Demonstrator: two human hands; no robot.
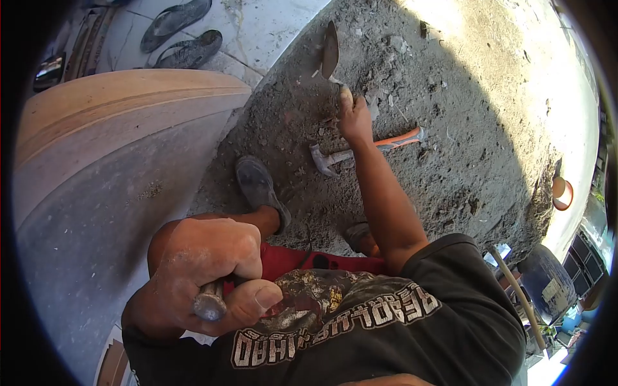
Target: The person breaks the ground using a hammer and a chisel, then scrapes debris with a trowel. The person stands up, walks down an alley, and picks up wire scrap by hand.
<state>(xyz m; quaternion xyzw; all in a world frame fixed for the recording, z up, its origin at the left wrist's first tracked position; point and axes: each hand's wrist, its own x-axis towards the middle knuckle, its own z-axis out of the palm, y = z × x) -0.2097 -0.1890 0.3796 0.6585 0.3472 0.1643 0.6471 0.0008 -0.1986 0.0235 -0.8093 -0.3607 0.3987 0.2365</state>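
My left hand (215, 267) is near the camera, fingers wrapped round a metal rod whose blunt, rounded end (210, 305) sticks out below the fist. The rest of the rod is hidden. Stretched out over the rough ground, my right hand (354, 116) grips a trowel, its narrow blade (331, 53) pointing away from me. Most of the trowel's handle is covered by the fingers. Beneath my right wrist lies a claw hammer (328, 159) with an orange and grey handle, partly hidden by the forearm.
Loose grey soil (444, 167) with small stones spreads around my feet. A curved, wood-edged panel (129, 128) stands at left. Two dark sandals (183, 48) lie on pale tiles at the top. At right are a small orange pot (562, 193), a black bucket (547, 280) and a wooden handle (521, 299).
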